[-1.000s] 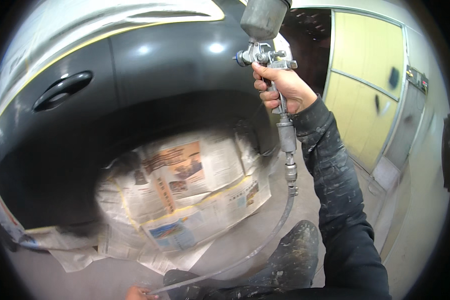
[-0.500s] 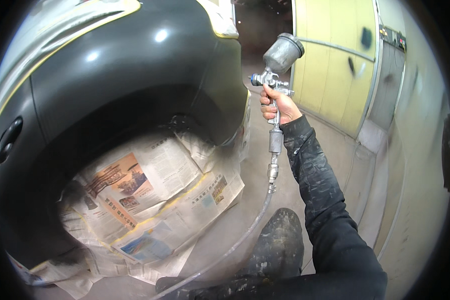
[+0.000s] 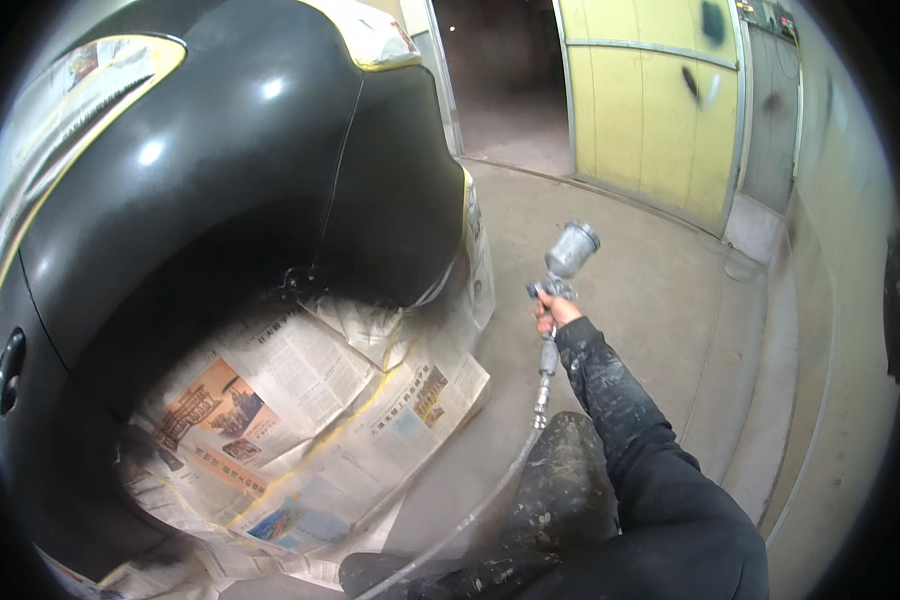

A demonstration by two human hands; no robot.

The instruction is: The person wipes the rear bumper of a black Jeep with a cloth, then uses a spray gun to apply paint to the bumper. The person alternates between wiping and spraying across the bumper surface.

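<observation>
Right hand [image 3: 558, 310] grips the spray gun [image 3: 567, 262]; left hand isn't in view. Best to keep the gun square to the black panel [image 3: 230, 190], clear of the newspaper [image 3: 300, 420]

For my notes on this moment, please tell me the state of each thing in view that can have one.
Right hand: closed on the spray gun.
Spray gun: held upright, cup on top, apart from the car.
Hose: attached below the gun, hanging down.
Car panel: black, glossy.
Newspaper: taped over the wheel opening.
Left hand: not in view.
</observation>
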